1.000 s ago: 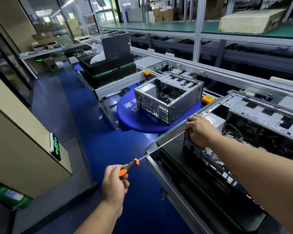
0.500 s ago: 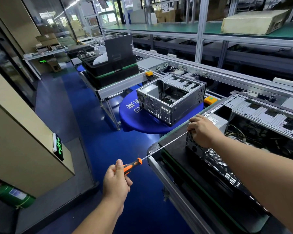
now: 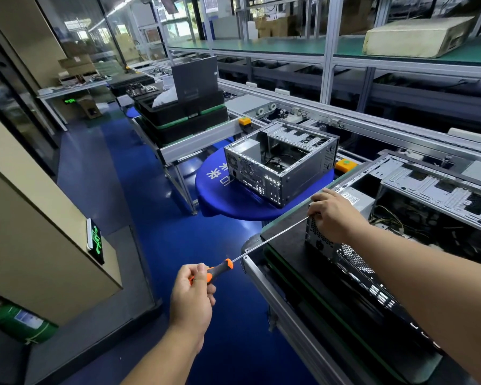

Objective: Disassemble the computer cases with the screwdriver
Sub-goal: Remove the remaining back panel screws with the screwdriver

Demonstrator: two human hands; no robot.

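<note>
Factory-line surface (image 3: 286,243) carries the near computer case (image 3: 345,259). Left hand (image 3: 192,298) grips the screwdriver (image 3: 261,245) handle. Right hand (image 3: 333,215) pinches its shaft tip at the case.

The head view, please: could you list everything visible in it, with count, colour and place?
Screwdriver: one, orange-and-black handle, long steel shaft, running from lower centre up to the near case.
Near computer case: one, silver and black, open, on the black tray at right.
Far computer case: one, grey, open, on the blue round table.
Blue round table: one, white lettering, centre.
Black trays: a stack, green edges, on the conveyor behind.
Beige box: one, top shelf, upper right.
Green cylinder: one, floor, lower left.
Hands: left hand grips the handle; right hand at the shaft's tip by the near case's corner.
</note>
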